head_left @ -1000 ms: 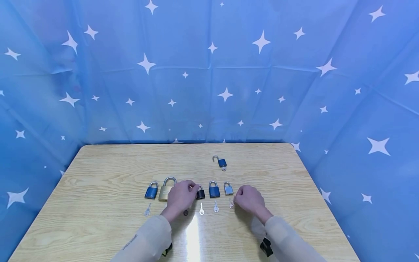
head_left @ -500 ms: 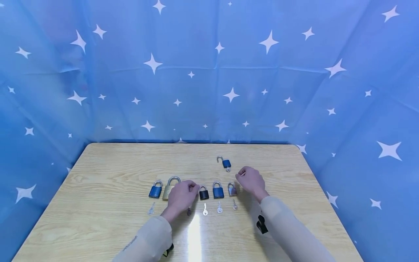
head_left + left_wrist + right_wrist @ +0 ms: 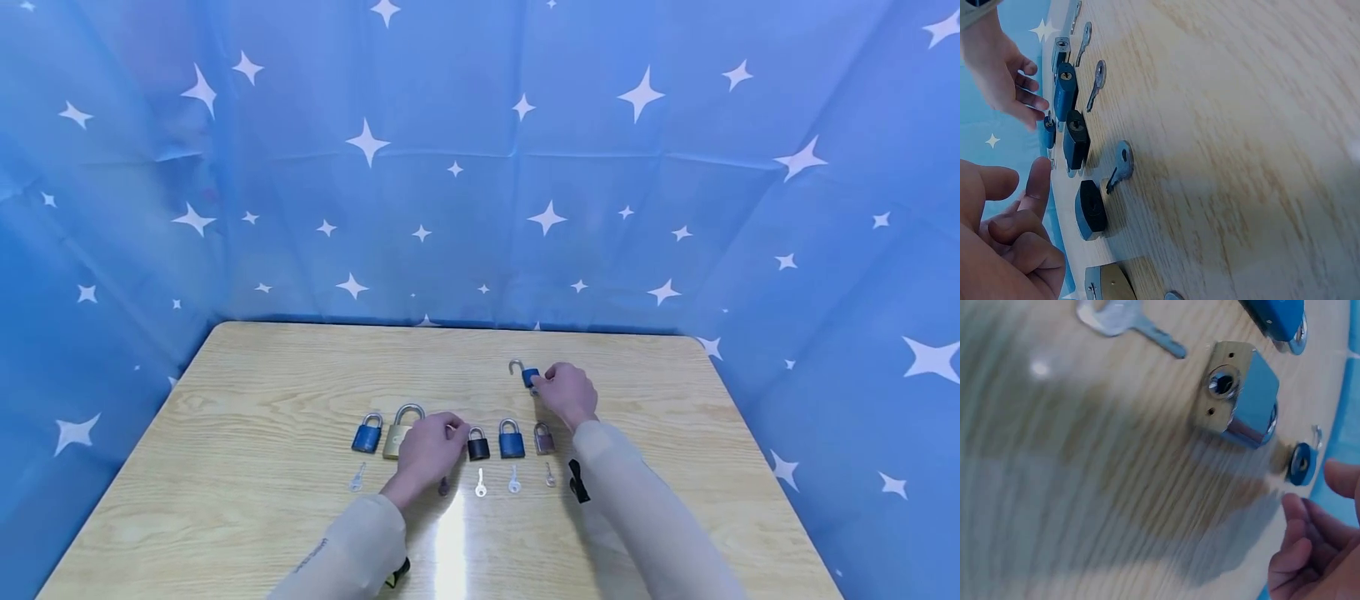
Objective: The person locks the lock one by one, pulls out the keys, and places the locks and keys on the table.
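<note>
My right hand (image 3: 567,392) is at the blue padlock (image 3: 530,377) with the raised shackle, near the back of the table. In the right wrist view its thumb and fingers are apart, just short of that padlock. A small silver key shows by the padlock's lower end in the head view, partly covered by the fingers. My left hand (image 3: 432,446) hovers over the padlock row with loosely curled fingers and nothing visible in them. Beneath it, a dark padlock (image 3: 1090,209) appears in the left wrist view but is hidden from the head view.
The row also has a blue padlock (image 3: 367,435), a large brass padlock (image 3: 394,442), a black padlock (image 3: 478,449), another blue padlock (image 3: 512,445) and a small silver padlock (image 3: 543,442). Several keys, including one key (image 3: 481,484), lie before them. A starred blue curtain (image 3: 450,167) stands behind.
My right hand has moved from beside the small silver padlock back to the unlocked blue one. The left hand stays over the row. The head view has shifted slightly.
</note>
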Demonstrator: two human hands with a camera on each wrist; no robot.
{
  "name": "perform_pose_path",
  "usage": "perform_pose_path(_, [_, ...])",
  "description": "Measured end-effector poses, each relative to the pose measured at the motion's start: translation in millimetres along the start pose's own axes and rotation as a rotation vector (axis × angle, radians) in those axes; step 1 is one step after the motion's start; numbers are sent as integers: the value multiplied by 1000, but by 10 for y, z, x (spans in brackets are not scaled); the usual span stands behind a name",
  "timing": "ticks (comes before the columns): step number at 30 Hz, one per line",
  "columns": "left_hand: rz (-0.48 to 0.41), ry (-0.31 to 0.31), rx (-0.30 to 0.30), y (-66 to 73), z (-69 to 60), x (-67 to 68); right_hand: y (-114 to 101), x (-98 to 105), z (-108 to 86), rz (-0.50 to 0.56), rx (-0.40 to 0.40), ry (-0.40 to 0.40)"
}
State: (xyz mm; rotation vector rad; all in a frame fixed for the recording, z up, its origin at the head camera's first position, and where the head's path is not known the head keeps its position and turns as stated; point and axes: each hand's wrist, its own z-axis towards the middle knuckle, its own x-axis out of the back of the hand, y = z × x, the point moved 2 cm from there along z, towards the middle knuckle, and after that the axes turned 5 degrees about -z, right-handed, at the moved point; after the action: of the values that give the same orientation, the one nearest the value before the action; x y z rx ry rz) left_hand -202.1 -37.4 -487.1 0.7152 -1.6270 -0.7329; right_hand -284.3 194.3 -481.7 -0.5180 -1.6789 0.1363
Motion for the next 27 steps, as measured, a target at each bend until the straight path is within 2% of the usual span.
perform_pose_path(7, [-8,-2,-1,11,13,-22,-122,-48,61,-17,-31,20])
perform_pose_path(11, [-21,-5,-2,22,8,-22,-124,-78,87,-21,-67,1])
perform_pose_path(20, [-16,-1,13,2,20,-31,-130,-98,100,81,-77,-91])
perform_pose_path(27, [-23,-2,9,-11,40,-10,-167,-118,112,84,-70,-92])
